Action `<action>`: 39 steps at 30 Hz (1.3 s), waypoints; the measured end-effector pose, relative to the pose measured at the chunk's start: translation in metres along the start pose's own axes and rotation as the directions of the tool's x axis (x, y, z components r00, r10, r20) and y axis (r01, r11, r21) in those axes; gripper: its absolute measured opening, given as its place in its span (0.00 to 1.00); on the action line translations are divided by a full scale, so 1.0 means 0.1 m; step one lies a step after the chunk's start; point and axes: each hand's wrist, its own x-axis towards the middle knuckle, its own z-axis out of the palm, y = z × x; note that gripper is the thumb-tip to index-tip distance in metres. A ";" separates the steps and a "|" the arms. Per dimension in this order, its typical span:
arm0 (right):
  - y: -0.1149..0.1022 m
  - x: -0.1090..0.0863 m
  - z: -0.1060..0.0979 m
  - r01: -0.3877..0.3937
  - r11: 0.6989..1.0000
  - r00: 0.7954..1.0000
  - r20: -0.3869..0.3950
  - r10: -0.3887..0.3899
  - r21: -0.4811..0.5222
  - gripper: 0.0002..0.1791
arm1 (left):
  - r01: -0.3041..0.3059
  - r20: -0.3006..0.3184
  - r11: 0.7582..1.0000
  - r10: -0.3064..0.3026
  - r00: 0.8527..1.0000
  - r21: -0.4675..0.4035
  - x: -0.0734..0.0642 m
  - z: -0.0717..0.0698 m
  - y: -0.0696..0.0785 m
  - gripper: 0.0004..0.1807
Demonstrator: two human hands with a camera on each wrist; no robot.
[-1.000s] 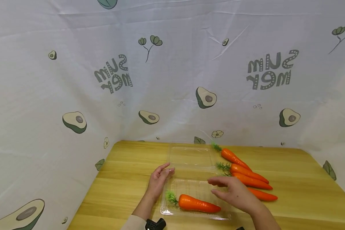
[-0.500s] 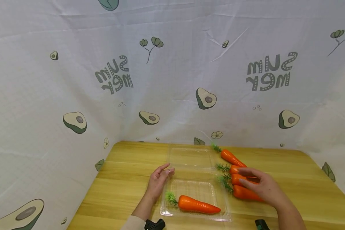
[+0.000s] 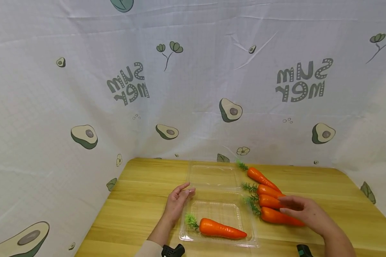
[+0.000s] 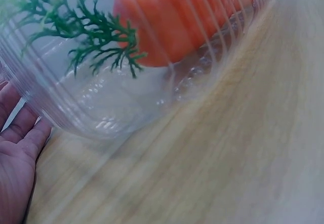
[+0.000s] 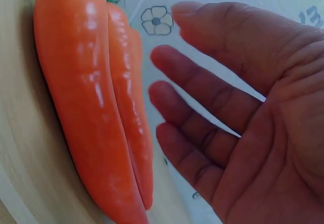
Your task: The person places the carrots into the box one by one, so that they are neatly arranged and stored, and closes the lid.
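A clear plastic clamshell box (image 3: 218,243) lies with its lid folded back on the table, and one orange carrot (image 3: 222,228) with a green top sits inside it. My left hand (image 3: 176,203) is at the box's left side near the hinge; in the left wrist view its fairly straight fingers (image 4: 20,125) lie against the clear wall. My right hand (image 3: 305,212) hovers over the narrow ends of the carrots on the right, fingers loosely bent and holding nothing. The nearest carrot (image 3: 278,216) lies just below it; in the right wrist view a gap separates fingertips and carrots (image 5: 86,97).
Several carrots lie in a fanned row right of the box, the farthest carrot (image 3: 260,177) near the table's back. The open lid (image 3: 213,175) stretches toward the rear edge of the wooden table (image 3: 141,192). A patterned white cloth (image 3: 193,85) hangs behind and at the sides.
My right hand has moved right from above the box to over the carrots on the right. The nearest carrot there has shifted slightly left. My left hand has stayed still.
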 end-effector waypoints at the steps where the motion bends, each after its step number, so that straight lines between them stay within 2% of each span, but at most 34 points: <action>1: 0.02 0.00 0.00 0.005 1.000 1.000 0.017 -0.005 -0.001 0.31 | -0.001 0.001 1.000 0.001 1.000 0.002 0.00 0.00 0.00 0.28; 7: 0.11 0.02 0.02 0.062 0.997 0.995 0.083 -0.058 -0.041 0.27 | 0.000 0.001 1.000 0.000 1.000 0.012 0.00 -0.01 0.00 0.28; 12: 0.10 0.05 0.06 0.057 0.996 0.993 0.111 -0.049 -0.068 0.29 | -0.002 0.001 1.000 0.002 1.000 0.009 0.00 0.00 0.00 0.28; 21: 0.09 0.10 0.10 0.054 0.990 0.993 0.114 -0.040 -0.127 0.29 | -0.001 0.001 1.000 0.001 1.000 0.002 0.01 0.00 0.00 0.28; 27: 0.09 0.12 0.14 0.008 0.992 0.993 0.120 0.007 -0.124 0.30 | 0.003 0.001 1.000 -0.003 1.000 0.004 0.01 0.00 -0.01 0.28; 34: 0.07 0.12 0.13 -0.008 0.994 0.991 0.129 0.021 -0.105 0.30 | 0.003 -0.006 1.000 -0.003 1.000 -0.001 0.00 0.00 -0.01 0.28; 39: 0.05 0.08 0.10 -0.009 0.994 0.994 0.106 0.021 -0.113 0.31 | 0.002 -0.005 1.000 -0.002 1.000 -0.001 0.01 0.00 -0.01 0.28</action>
